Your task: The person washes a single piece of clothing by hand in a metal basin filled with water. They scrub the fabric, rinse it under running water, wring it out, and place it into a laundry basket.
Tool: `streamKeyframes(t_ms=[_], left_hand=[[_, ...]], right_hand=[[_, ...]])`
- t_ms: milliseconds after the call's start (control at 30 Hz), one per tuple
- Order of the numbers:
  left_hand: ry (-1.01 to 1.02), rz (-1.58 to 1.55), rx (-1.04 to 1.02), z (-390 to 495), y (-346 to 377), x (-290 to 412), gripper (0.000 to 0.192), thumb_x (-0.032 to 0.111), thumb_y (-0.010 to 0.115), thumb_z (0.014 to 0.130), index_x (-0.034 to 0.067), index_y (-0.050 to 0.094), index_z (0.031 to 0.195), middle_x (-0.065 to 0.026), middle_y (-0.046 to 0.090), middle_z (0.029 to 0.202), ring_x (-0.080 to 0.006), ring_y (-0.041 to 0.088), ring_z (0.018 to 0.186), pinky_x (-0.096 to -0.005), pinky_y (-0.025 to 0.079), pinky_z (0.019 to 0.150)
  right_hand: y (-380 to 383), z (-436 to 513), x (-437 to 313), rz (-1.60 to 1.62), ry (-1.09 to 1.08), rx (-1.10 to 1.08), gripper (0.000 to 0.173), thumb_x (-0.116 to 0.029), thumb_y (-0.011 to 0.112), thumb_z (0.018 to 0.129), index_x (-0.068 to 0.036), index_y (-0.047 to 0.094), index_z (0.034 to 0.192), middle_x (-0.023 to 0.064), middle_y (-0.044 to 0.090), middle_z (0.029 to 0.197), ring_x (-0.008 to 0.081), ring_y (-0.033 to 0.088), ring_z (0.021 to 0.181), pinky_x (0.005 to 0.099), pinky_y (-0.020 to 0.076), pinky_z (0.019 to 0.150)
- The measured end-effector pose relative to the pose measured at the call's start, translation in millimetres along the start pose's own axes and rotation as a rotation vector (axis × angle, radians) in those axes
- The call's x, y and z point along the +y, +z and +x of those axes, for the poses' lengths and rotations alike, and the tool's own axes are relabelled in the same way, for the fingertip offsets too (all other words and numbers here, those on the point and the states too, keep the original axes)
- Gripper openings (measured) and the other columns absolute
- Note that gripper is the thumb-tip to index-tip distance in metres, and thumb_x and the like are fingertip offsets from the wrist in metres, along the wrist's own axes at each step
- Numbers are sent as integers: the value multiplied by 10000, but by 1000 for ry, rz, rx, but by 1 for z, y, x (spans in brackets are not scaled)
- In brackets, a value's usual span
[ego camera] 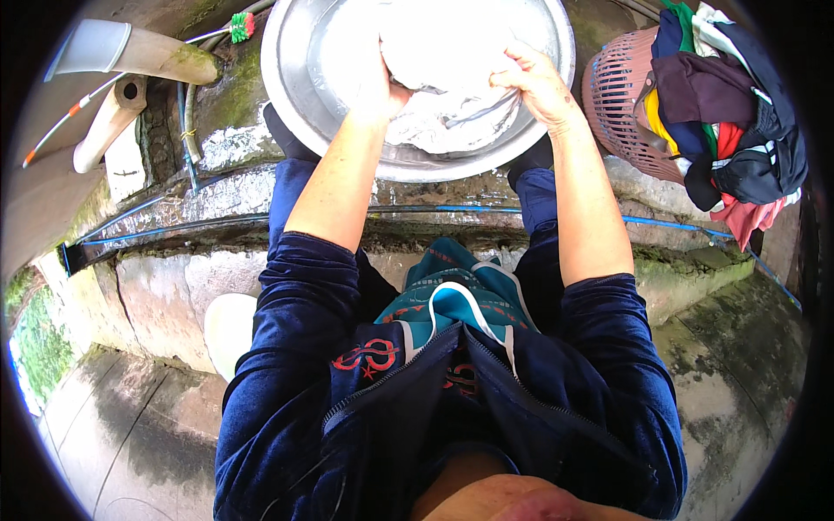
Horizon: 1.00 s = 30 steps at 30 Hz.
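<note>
A wide metal basin (417, 170) stands in front of me, between my feet. A white wet-looking cloth (449, 124) is bunched inside it, its upper part washed out by glare. My right hand (537, 84) pinches the cloth's right side between thumb and fingers. On the other side, my left hand (384, 91) grips the cloth's left edge, though bright light blurs its fingers. The cloth's lower folds hang between both hands, over the near part of the basin.
To the right, a pink slatted plastic basket (619, 98) overflows with dark and coloured clothes (710, 91). Pipes (117, 120) and a long-handled brush with green and red bristles (242, 27) are at the upper left. A blue hose (482, 209) crosses a mossy concrete ledge (189, 280).
</note>
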<state>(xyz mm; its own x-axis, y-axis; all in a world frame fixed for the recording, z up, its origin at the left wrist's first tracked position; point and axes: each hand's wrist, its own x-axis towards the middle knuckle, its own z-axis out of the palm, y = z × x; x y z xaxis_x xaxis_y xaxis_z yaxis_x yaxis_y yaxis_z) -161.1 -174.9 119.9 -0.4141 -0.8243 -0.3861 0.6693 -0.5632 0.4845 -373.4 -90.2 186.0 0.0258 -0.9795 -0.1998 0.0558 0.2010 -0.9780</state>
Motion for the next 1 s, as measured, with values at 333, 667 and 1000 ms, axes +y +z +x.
streamKeyframes(t_ms=[333, 667, 1000], left_hand=[[377, 342, -142, 4, 24, 8, 282, 19, 653, 819, 24, 587, 1093, -60, 631, 975, -159, 625, 856, -308, 523, 801], [1060, 1314, -583, -63, 73, -37, 85, 123, 691, 761, 65, 678, 821, -33, 669, 803, -194, 642, 761, -314, 509, 753], [555, 1518, 21, -11, 26, -48, 189, 251, 706, 753, 83, 706, 840, -114, 683, 860, -248, 666, 831, -338, 518, 742]], right_hand=[[-5, 1, 28, -458, 200, 233, 549, -372, 489, 937, -31, 406, 1359, 222, 637, 1026, 261, 675, 818, 315, 555, 723], [42, -10, 33, 593, 163, 158, 617, -459, 490, 901, -39, 314, 1318, 228, 601, 1007, 379, 604, 929, 408, 530, 773], [57, -9, 67, 794, 99, 123, 170, -201, 505, 940, -64, 602, 913, 6, 575, 696, 119, 551, 577, 262, 439, 493]])
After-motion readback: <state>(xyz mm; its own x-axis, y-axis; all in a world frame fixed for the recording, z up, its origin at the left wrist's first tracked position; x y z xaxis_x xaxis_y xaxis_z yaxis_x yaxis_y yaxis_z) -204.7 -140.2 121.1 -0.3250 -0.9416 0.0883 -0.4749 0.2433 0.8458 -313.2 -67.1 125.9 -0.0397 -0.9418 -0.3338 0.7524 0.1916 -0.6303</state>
